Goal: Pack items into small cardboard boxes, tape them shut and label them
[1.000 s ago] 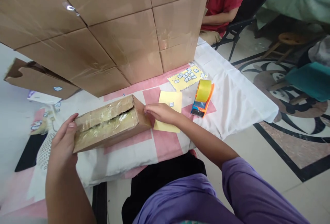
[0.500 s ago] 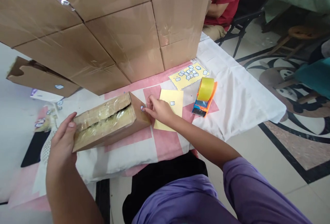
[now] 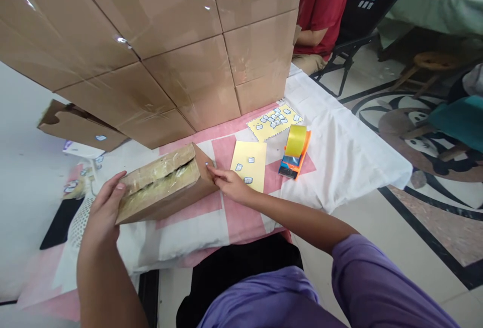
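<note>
My left hand grips the left end of a taped cardboard box, with the thumb over its top edge. The box is tilted above the cloth-covered table, its taped seam facing up. A small white sticker sits on the right end of the box. At that sticker, the outstretched index finger of my right hand touches the cardboard, and nothing shows held in this hand. Beside it lies a yellow sticker sheet with a few small labels. A second yellow sheet bears several labels.
Stacked cardboard boxes rise behind the table. An orange and blue tape dispenser with yellow tape lies to the right. An opened carton stands at the left. Beyond the table, a person in a red shirt sits on a black chair.
My right index finger has straightened from a pinch and now presses at the sticker on the box's end. My left hand keeps its hold. The view has shifted slightly.
</note>
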### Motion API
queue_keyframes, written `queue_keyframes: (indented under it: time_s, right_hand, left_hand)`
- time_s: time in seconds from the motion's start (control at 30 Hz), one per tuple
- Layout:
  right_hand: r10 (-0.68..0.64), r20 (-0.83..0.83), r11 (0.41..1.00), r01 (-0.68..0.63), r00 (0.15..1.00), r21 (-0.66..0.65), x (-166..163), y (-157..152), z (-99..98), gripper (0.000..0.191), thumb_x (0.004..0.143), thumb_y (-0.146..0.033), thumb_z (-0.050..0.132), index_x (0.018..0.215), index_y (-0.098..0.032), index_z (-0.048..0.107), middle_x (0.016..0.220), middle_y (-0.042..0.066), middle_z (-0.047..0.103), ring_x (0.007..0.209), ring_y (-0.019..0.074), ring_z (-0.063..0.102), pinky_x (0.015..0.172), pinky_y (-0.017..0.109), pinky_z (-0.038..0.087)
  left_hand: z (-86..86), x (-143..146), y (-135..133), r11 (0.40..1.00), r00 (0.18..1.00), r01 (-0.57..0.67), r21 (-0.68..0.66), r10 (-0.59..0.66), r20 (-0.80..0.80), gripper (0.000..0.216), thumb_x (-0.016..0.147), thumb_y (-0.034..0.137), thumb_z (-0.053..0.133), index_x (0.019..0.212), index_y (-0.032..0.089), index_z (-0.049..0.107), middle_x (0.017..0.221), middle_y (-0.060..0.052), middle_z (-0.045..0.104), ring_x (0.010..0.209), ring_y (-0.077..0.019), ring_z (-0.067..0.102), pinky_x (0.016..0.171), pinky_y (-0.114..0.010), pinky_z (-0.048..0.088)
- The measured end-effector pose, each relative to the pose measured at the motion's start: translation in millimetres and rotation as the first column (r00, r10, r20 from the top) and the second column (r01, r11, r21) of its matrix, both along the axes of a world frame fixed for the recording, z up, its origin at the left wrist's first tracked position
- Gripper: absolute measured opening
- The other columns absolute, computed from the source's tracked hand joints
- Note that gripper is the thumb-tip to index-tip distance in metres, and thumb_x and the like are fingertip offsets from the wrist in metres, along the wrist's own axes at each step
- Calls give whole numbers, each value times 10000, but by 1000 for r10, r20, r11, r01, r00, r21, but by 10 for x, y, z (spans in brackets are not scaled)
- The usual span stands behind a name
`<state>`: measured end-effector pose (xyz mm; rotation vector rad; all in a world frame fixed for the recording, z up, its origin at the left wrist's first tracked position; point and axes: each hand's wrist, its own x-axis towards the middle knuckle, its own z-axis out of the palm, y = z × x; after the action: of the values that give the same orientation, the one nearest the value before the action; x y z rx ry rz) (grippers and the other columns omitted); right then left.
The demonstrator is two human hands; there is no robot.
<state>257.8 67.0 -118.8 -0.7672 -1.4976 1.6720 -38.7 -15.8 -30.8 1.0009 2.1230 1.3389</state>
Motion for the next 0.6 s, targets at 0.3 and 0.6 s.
queue_keyframes:
  time_s: [0.3,0.6]
  right_hand:
    - [52,141,998,-55,989,19,-22,71,-25,657,870,-120,506,1521,-211,532,1471,45,632,1366,229,586,1169,431,441]
    - [-213,203,913,120,956,390,-38,-96,1,263,837,-159,512,969,-191,738,886,49,753,829,225,702,782,301,547]
  left_hand:
    - [84,-26,48,996,998,19,-87,-24,-59,701,612,752,782,1173,332,744,1418,-49,657,1427,-406,484,1250,-578,250]
    - [-13,-165,114,998,1000,23,-53,-24,-19,449,601,703,756,1016,530,761,1351,119,690,1452,-364,480,1244,-548,299]
